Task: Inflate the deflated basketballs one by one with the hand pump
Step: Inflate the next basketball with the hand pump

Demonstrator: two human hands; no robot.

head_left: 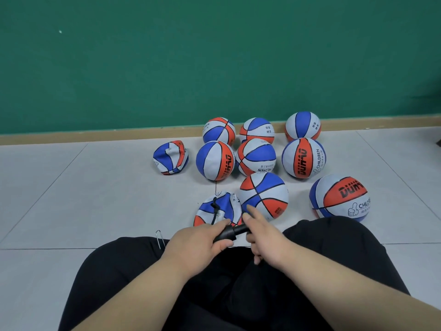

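A black hand pump [230,232] lies across my lap between both hands. My left hand [195,244] grips its barrel. My right hand [265,232] holds the handle end, with the index finger stretched forward. The pump's black hose [216,211] runs up onto a crumpled, deflated red, white and blue basketball [219,209] on the floor just beyond my hands. A second deflated ball [170,157] sits further away at the left. Several round, inflated balls of the same colours stand behind, the nearest one [263,195] touching the deflated ball's right side.
My black-trousered legs [133,271] fill the lower frame. A metal paper clip [158,238] lies on the grey tiled floor by my left knee. A green wall with a wooden skirting board [95,137] closes off the back. One inflated ball [340,198] sits apart at right.
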